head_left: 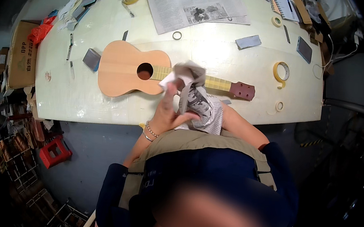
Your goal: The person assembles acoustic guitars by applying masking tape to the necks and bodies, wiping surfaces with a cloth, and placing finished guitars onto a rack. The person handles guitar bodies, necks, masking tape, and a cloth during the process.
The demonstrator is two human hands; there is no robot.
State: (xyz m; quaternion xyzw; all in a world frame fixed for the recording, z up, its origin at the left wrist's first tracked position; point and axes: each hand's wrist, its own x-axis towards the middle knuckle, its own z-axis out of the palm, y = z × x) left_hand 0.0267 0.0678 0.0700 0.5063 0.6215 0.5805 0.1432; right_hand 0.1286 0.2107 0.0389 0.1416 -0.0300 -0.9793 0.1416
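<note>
over ukulele (127, 69), hands (169, 108) pull glove (202, 109).

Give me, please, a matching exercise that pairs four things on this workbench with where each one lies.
Things:
1. ukulele
2. newspaper
3. yellow tape roll
4. grey sanding block

Places:
A. far edge of the table, spread open
B. right of the ukulele's headstock
C. middle of the table, lying flat
D. just left of the ukulele's body

Pairs: 1-C, 2-A, 3-B, 4-D
</note>
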